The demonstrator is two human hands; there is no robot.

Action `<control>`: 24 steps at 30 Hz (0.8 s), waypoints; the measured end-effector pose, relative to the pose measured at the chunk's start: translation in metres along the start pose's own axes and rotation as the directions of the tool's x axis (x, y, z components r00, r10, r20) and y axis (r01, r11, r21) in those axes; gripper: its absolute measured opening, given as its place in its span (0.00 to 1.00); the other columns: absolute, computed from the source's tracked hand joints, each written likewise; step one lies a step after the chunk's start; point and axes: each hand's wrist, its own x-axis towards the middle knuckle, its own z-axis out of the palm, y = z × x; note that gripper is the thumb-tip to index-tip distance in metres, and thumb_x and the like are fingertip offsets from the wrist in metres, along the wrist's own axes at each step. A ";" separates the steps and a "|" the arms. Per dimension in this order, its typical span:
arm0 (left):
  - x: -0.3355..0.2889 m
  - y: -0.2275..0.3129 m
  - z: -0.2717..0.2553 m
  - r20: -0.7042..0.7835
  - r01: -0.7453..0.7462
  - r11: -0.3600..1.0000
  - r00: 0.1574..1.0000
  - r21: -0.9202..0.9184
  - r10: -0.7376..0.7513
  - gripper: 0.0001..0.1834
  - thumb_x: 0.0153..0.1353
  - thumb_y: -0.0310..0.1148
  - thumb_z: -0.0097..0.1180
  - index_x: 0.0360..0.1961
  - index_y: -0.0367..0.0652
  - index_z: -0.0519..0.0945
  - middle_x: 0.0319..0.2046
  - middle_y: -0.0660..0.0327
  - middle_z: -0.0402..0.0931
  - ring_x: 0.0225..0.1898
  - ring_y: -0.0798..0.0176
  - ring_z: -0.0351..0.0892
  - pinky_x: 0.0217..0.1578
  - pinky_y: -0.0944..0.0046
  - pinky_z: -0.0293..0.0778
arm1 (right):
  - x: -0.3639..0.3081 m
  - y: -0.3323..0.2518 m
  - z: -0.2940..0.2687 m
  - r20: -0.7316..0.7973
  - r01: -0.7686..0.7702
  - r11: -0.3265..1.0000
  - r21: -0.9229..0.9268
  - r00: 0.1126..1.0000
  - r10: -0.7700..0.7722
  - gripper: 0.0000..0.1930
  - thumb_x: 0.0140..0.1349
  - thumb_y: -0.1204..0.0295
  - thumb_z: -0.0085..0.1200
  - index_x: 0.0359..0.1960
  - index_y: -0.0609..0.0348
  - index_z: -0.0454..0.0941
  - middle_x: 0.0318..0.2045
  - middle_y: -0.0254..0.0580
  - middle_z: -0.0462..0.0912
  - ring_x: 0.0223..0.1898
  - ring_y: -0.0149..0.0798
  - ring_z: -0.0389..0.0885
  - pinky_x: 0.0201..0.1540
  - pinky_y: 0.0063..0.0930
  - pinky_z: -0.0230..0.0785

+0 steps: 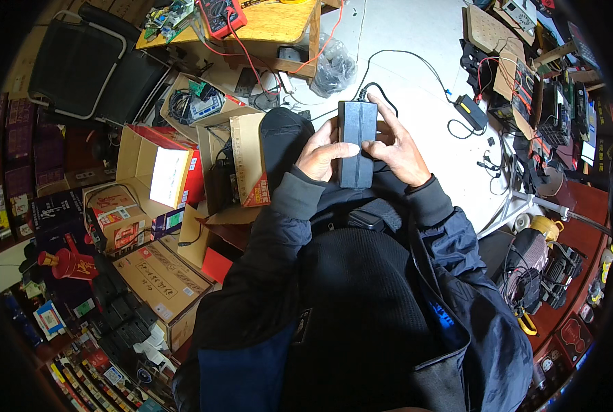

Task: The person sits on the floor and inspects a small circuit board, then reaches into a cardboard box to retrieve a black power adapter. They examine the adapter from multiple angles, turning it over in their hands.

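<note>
A long black power adapter is held upright in front of my lap, its broad face with a lengthwise seam toward me. My left hand grips its left side, thumb lying across the face. From the right, my right hand holds it too, with the thumb pressed on the face near the middle seam. Fingers of both hands curl partly behind it and are hidden. A black cable comes out of the adapter's far end and runs off across the floor.
Another black adapter lies on the pale floor at right. Opened cardboard boxes crowd my left, near a black chair. A red multimeter rests on a wooden table ahead. Electronics and a red-brown surface line the right.
</note>
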 end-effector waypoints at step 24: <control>0.000 -0.013 -0.009 -0.009 0.021 0.997 1.000 0.072 -0.021 0.46 0.58 0.26 0.65 0.77 0.33 0.59 0.67 0.52 0.71 0.69 0.58 0.71 0.72 0.57 0.63 | 0.000 0.015 0.003 0.011 -0.005 0.996 0.084 1.000 0.004 0.45 0.58 0.74 0.61 0.80 0.54 0.59 0.54 0.55 0.82 0.52 0.41 0.83 0.57 0.33 0.76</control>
